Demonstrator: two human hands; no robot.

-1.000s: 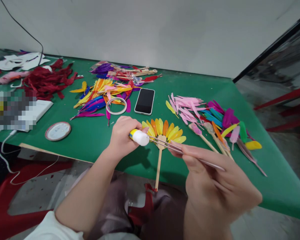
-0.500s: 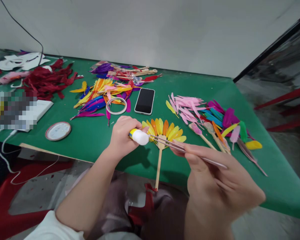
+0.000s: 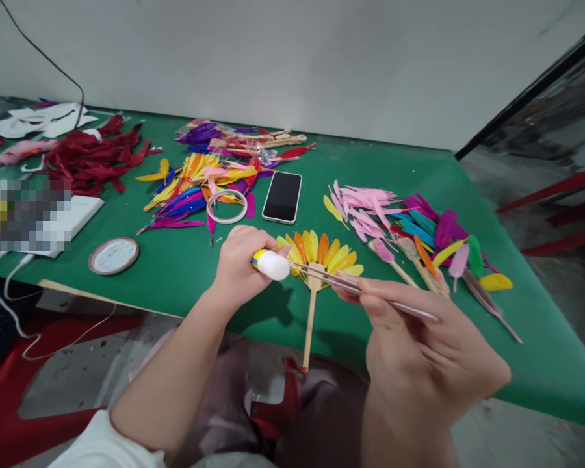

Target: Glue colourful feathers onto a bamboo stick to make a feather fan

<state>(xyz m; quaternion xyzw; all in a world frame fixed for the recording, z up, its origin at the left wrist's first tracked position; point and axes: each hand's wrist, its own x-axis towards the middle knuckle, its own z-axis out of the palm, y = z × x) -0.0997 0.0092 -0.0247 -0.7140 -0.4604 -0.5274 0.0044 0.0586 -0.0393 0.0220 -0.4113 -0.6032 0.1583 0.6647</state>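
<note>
My left hand (image 3: pixel 244 263) is closed round a glue bottle (image 3: pixel 274 266) with a white end and a yellow-blue band. In my right hand (image 3: pixel 419 338) is a pair of metal tweezers (image 3: pixel 331 278), pinched between thumb and fingers. The tweezers' tips reach the glue bottle's white end; whether they hold anything is too small to tell. Beneath them lies a fan (image 3: pixel 316 278) with a wooden handle, yellow and orange feathers spread round its top. The handle's lower end sticks out past the table's front edge.
Pink feathers (image 3: pixel 365 207) and mixed coloured feathers (image 3: pixel 443 227) lie on the right, beside wooden sticks (image 3: pixel 400 270). Behind my left hand are a phone (image 3: pixel 283 198), a tape roll (image 3: pixel 227 207) and a feather pile (image 3: pixel 190 188). A round lid (image 3: pixel 114 255) sits at left on the green table (image 3: pixel 526 305).
Almost nothing differs. My right hand and the tweezers have shifted very slightly; the left hand, glue bottle and fan stay in place.
</note>
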